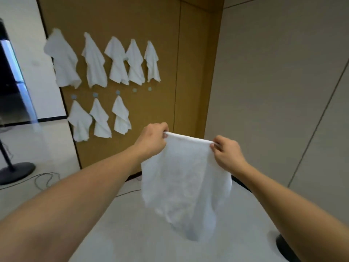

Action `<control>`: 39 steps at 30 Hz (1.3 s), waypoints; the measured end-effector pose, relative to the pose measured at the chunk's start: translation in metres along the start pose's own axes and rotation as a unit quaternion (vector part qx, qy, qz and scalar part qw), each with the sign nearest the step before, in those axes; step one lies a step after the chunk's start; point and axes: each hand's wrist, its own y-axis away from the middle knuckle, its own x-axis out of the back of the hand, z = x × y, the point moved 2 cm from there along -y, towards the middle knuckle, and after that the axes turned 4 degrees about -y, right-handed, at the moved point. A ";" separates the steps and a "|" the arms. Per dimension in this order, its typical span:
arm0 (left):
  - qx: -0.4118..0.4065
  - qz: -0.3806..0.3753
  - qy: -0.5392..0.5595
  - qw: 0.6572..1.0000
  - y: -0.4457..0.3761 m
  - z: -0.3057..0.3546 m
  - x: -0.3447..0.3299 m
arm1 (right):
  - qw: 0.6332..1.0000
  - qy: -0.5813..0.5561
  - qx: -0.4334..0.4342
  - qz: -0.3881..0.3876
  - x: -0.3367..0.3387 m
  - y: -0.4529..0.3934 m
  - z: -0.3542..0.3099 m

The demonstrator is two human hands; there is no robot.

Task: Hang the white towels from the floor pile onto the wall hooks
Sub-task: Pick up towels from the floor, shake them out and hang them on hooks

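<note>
I see the left hand (152, 138) and right hand (227, 151) pinching a white towel's (181, 178) top edge, fingers curled; eight towels (115, 59) hang on the wall.

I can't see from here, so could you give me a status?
Both hands pinch towel top edge. Two lower hooks free. Path clear.

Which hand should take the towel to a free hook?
Left, probably. The left hand pinches the towel corner nearer the two bare hooks; the right hand grips the corner farther from the board.
</note>
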 end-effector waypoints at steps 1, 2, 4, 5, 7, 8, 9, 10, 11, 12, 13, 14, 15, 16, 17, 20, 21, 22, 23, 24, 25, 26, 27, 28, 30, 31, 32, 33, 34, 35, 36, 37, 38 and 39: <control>0.008 0.005 -0.002 1.000 -0.011 -0.007 -0.001 | 1.000 -0.001 0.012 -0.002 -0.008 -0.017 0.000; 0.020 0.009 -0.007 1.000 -0.025 -0.015 -0.003 | 0.999 0.007 0.033 -0.002 -0.017 -0.037 -0.001; 0.046 0.013 -0.006 0.999 -0.049 -0.031 -0.007 | 0.997 0.027 0.070 -0.005 -0.034 -0.073 -0.003; 0.059 0.016 0.002 0.998 -0.062 -0.040 -0.009 | 0.996 0.028 0.086 -0.004 -0.042 -0.090 -0.005; 0.088 0.028 0.021 0.996 -0.088 -0.059 -0.015 | 0.994 0.017 0.107 -0.001 -0.059 -0.125 -0.006; 0.105 0.037 0.029 0.993 -0.100 -0.067 -0.018 | 0.993 0.013 0.119 -0.002 -0.068 -0.141 -0.005; 0.118 0.049 0.033 0.991 -0.115 -0.078 -0.023 | 0.991 0.017 0.136 0.000 -0.078 -0.159 -0.003; 0.127 0.062 0.032 0.989 -0.130 -0.088 -0.028 | 0.987 0.026 0.157 0.007 -0.089 -0.176 0.000; 0.132 0.073 0.027 0.988 -0.144 -0.098 -0.032 | 0.983 0.037 0.180 0.016 -0.098 -0.190 0.002; 0.133 0.083 0.020 0.987 -0.162 -0.109 -0.038 | 0.978 0.047 0.200 0.025 -0.109 -0.209 0.005; 0.130 0.092 0.015 0.987 -0.178 -0.119 -0.043 | 0.975 0.056 0.215 0.031 -0.120 -0.226 0.007; 0.124 0.099 0.014 0.987 -0.198 -0.131 -0.050 | 0.971 0.065 0.226 0.032 -0.133 -0.248 0.010; 0.117 0.105 0.014 0.987 -0.216 -0.142 -0.056 | 0.970 0.071 0.230 0.032 -0.145 -0.269 0.012; 0.112 0.109 0.017 0.988 -0.233 -0.152 -0.060 | 0.970 0.073 0.229 0.033 -0.155 -0.289 0.013; 0.110 0.113 0.022 0.987 -0.254 -0.165 -0.066 | 0.970 0.074 0.227 0.034 -0.167 -0.314 0.013; 0.110 0.113 0.046 0.986 -0.315 -0.204 -0.077 | 0.971 0.080 0.222 0.026 -0.202 -0.386 0.013; 0.112 0.110 0.065 0.985 -0.332 -0.215 -0.080 | 0.971 0.080 0.225 0.025 -0.211 -0.405 0.013; 0.113 0.106 0.086 0.984 -0.351 -0.229 -0.084 | 0.969 0.077 0.232 0.025 -0.222 -0.426 0.014; 0.111 0.102 0.106 0.983 -0.367 -0.241 -0.087 | 0.968 0.072 0.240 0.028 -0.232 -0.445 0.015; 0.107 0.098 0.121 0.982 -0.385 -0.255 -0.090 | 0.965 0.071 0.250 0.031 -0.244 -0.466 0.016; 0.101 0.093 0.131 0.982 -0.400 -0.268 -0.093 | 0.962 0.074 0.261 0.033 -0.256 -0.485 0.017; 0.096 0.088 0.140 0.982 -0.412 -0.278 -0.096 | 0.960 0.075 0.270 0.029 -0.265 -0.501 0.017; 0.094 0.085 0.151 0.980 -0.425 -0.291 -0.099 | 0.957 0.074 0.280 0.023 -0.278 -0.520 0.017; 0.092 0.085 0.167 0.978 -0.437 -0.302 -0.103 | 0.955 0.072 0.288 0.019 -0.290 -0.537 0.017; 0.097 0.089 0.196 0.972 -0.462 -0.328 -0.111 | 0.950 0.073 0.302 0.025 -0.316 -0.573 0.016; 0.102 0.090 0.206 0.969 -0.472 -0.338 -0.114 | 0.948 0.073 0.307 0.033 -0.327 -0.587 0.015; 0.108 0.089 0.216 0.966 -0.485 -0.351 -0.118 | 0.946 0.071 0.313 0.039 -0.341 -0.605 0.014; 0.111 0.082 0.228 0.964 -0.496 -0.361 -0.123 | 0.944 0.064 0.320 0.042 -0.354 -0.619 0.014; 0.116 0.071 0.243 0.961 -0.509 -0.373 -0.128 | 0.942 0.051 0.328 0.041 -0.369 -0.635 0.015; 0.123 0.061 0.258 0.956 -0.521 -0.383 -0.134 | 0.939 0.035 0.340 0.041 -0.382 -0.651 0.015; 0.130 0.055 0.269 0.953 -0.531 -0.393 -0.138 | 0.932 0.017 0.360 0.049 -0.392 -0.663 0.014; 0.136 0.057 0.275 0.950 -0.545 -0.404 -0.144 | 0.919 0.004 0.390 0.060 -0.405 -0.680 0.015; 0.141 0.062 0.276 0.949 -0.559 -0.416 -0.149 | 0.904 -0.002 0.423 0.068 -0.416 -0.696 0.016; 0.145 0.068 0.279 0.947 -0.575 -0.427 -0.154 | 0.887 0.000 0.456 0.069 -0.428 -0.715 0.018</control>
